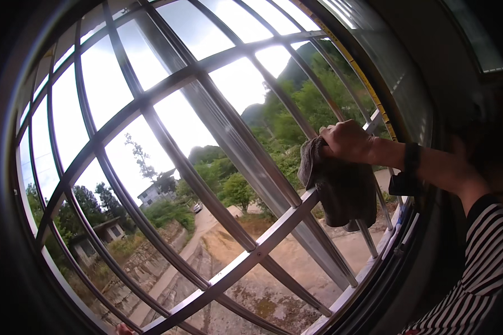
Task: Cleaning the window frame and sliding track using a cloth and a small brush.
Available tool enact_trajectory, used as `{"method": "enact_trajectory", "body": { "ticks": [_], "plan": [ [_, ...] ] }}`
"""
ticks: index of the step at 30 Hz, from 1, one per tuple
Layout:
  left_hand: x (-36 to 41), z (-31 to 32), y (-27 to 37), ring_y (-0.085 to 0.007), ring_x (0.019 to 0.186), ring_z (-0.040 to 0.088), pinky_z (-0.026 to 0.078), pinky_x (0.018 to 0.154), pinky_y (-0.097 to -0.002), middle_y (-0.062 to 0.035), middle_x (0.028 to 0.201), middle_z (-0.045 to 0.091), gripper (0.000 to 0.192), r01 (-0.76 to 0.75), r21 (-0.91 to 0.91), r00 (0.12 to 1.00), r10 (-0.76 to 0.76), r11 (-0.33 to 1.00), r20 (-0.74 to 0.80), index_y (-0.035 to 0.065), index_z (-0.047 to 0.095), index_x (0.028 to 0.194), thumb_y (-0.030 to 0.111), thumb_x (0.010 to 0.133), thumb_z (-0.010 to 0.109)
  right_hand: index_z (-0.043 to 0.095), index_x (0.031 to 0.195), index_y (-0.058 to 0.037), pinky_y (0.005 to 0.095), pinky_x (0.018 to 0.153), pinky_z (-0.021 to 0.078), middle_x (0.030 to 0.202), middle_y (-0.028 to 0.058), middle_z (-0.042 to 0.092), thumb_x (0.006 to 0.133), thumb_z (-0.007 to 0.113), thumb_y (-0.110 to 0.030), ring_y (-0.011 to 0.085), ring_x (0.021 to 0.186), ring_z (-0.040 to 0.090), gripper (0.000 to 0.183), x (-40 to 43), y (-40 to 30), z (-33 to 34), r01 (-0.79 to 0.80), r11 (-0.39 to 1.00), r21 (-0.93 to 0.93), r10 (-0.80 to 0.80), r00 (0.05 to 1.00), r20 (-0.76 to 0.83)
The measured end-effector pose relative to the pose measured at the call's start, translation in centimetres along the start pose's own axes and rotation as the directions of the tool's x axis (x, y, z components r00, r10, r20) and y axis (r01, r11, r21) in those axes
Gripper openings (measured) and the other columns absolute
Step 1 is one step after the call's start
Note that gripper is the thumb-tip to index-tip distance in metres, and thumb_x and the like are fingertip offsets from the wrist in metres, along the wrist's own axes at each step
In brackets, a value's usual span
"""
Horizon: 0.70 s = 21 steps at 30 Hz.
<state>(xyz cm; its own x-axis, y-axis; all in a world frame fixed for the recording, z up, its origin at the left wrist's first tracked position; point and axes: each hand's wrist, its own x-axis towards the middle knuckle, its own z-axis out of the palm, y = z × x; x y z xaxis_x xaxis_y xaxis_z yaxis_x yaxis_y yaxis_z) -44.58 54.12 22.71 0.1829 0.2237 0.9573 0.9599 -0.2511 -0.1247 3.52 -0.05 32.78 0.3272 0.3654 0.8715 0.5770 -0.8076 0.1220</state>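
Observation:
My right hand (347,140) is closed on a dark grey-brown cloth (348,192) at the right part of a metal window grille. The cloth is draped over the lower crossbar (276,228) and hangs down around an upright bar. A dark band is on the right wrist, and the sleeve is striped black and white. Only a small part of my left hand (125,329) shows at the bottom edge, beside the lower left end of the crossbar; its fingers are mostly hidden. Round metal bars (174,155) run through the grille's crossbars.
A yellow strip with markings, like a measuring tape (360,75), runs along the dark window frame. White and blue thin items (398,230) lie in the sill track at lower right. A thick metal post (234,142) stands behind the bars. Outside are a road, trees and houses.

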Motion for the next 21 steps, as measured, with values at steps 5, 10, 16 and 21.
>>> {"method": "enact_trajectory", "body": {
  "ticks": [5, 10, 16, 21],
  "plan": [
    [-0.2, -1.1, 0.5, -0.0259, 0.077, 0.057, 0.048, 0.065, -0.0355, -0.0043, 0.116, 0.053, 0.024, -0.021, 0.002, 0.996, 0.021, 1.0, 0.088, 0.0075, 0.051, 0.106, 0.016, 0.084, 0.049, 0.058, 0.07, -0.0062, 0.0385, 0.064, 0.0479, 0.071, 0.0112, 0.06, 0.081, 0.052, -0.033, 0.0273, 0.069, 0.06, 0.03, 0.1, 2.8, -1.7, 0.248, 0.94, -0.232, -0.273, 0.959, -0.078],
    [1.4, -3.4, 3.3, -0.0277, 0.078, 0.058, 0.048, 0.066, -0.0368, -0.0058, 0.114, 0.055, 0.025, 0.088, -0.092, 0.978, -0.068, 0.992, 0.195, 0.0081, 0.054, 0.108, 0.02, 0.086, 0.048, 0.06, 0.083, -0.0069, 0.0349, 0.067, 0.0481, 0.08, 0.0123, 0.062, 0.089, 0.042, -0.032, 0.024, 0.071, 0.061, 0.032, 3.1, 5.0, -4.4, -0.361, 0.607, 0.708, 0.375, 0.916, 0.145],
    [1.1, -1.0, 4.0, -0.0287, 0.08, 0.058, 0.048, 0.067, -0.0368, -0.0066, 0.11, 0.058, 0.026, 0.043, -0.279, 0.999, -0.037, 0.959, 0.026, 0.0076, 0.056, 0.108, 0.021, 0.09, 0.043, 0.055, 0.094, -0.0023, 0.0319, 0.075, 0.0449, 0.091, 0.0109, 0.059, 0.086, 0.048, -0.033, 0.0207, 0.083, 0.058, 0.033, 16.6, 11.8, -7.7, 0.276, 0.713, 0.645, 0.063, 0.89, -0.451],
    [-0.1, -2.3, 1.6, -0.0287, 0.08, 0.058, 0.048, 0.066, -0.0372, -0.006, 0.11, 0.057, 0.023, -0.082, -0.114, 0.989, 0.067, 0.99, -0.132, 0.0066, 0.056, 0.107, 0.017, 0.089, 0.045, 0.056, 0.094, -0.0002, 0.0304, 0.075, 0.0443, 0.092, 0.0121, 0.058, 0.082, 0.055, -0.031, 0.0197, 0.084, 0.057, 0.033, 22.2, -4.9, -6.0, 0.006, 0.429, 0.903, 0.517, 0.819, -0.251]
  ]
}}
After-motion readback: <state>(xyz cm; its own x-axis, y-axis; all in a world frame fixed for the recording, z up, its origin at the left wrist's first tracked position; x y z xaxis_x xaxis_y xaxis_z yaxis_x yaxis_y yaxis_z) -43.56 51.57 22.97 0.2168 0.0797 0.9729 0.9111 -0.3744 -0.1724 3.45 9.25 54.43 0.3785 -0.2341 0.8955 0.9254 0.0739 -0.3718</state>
